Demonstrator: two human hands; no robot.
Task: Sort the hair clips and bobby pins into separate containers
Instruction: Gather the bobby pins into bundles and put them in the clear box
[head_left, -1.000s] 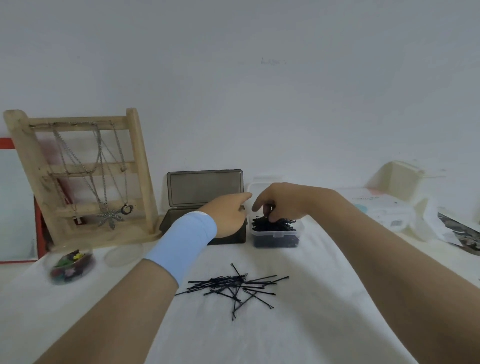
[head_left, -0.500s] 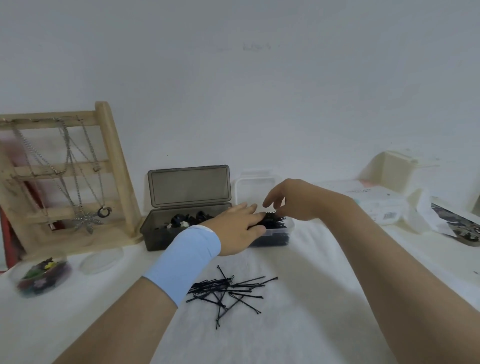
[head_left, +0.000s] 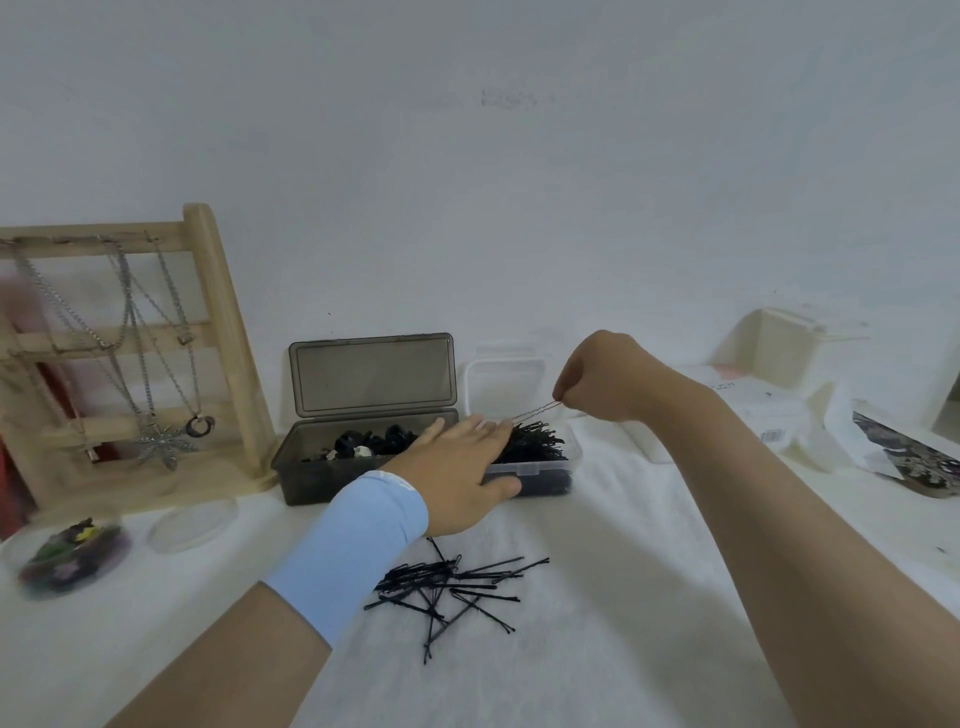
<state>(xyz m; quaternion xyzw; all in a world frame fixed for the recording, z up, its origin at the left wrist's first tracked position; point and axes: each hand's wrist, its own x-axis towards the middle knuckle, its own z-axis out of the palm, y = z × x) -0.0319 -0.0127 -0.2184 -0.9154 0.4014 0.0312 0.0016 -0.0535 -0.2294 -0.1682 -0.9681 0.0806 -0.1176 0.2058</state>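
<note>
While a wooden stand (head_left: 228, 332) hung with necklaces and a round tub (head_left: 57, 590) of coloured clips sit at the far left, the work is happening in the middle of the bench (head_left: 623, 597). A dark box (head_left: 311, 483) stands with its lid up and black hair clips (head_left: 374, 447) inside. Just beside it, touching or nearly so, is a clear box (head_left: 540, 470) heaped with black bobby pins (head_left: 535, 441). The left hand (head_left: 457, 467) lies flat across that clear box, fingers straight on the heap and thumb along the front wall; its grip closes round nothing. Nearer the person, a loose pile (head_left: 457, 582) of bobby pins lies unsorted on the bench. Above the clear box, a brownish pin (head_left: 535, 413) slants up out of the heap. The right hand (head_left: 602, 379) has it pinched by its upper end, the other fingers curled in.

The lower end seems to be among the black pins, so a quick pull may drag neighbours over the wall. The pinch is narrow and on a thin wire, and could slip. If the flat hand eases off, the light box may slide or tip on the cloth.
</note>
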